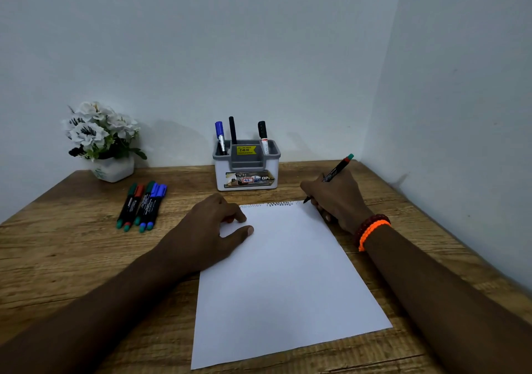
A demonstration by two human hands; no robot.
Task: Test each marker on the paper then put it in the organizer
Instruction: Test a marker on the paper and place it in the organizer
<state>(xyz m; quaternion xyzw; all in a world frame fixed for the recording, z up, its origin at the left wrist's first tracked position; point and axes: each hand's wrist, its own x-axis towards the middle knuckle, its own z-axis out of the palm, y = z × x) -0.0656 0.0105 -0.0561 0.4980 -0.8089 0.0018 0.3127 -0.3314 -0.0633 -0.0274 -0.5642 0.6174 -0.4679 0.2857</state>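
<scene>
We see a white sheet of paper [288, 281] lying on the wooden surface [57, 253] in the lower middle of the frame, with a thin zigzag scribble line [270, 204] running along its top edge. Our right hand [336, 198], at the right of centre, has its fingers [319, 189] curled around a black marker [335, 171] in a writing grip; the marker tilts up toward the upper right, its green-capped rear end raised, and its tip sits at the top right corner of the paper, at the end of the scribble. Orange and dark red bracelets [371, 230] circle the right wrist.

Our left hand [213, 230] rests at the paper's upper left corner, fingers loosely bent and holding nothing, the thumb and fingertips lying on the sheet.

At the left of the frame, five capped markers [141, 206] lie side by side on the surface, well apart from the paper; their caps are green, red and blue.

Above the paper, against the wall, stands the white and grey organizer [247, 169] bearing a yellow price sticker. Three markers stand upright in it: a blue-capped one and a black one in the left part, and a black-capped one in the right part.

In the upper left a white pot of white flowers [100, 137] stands on the surface.
</scene>
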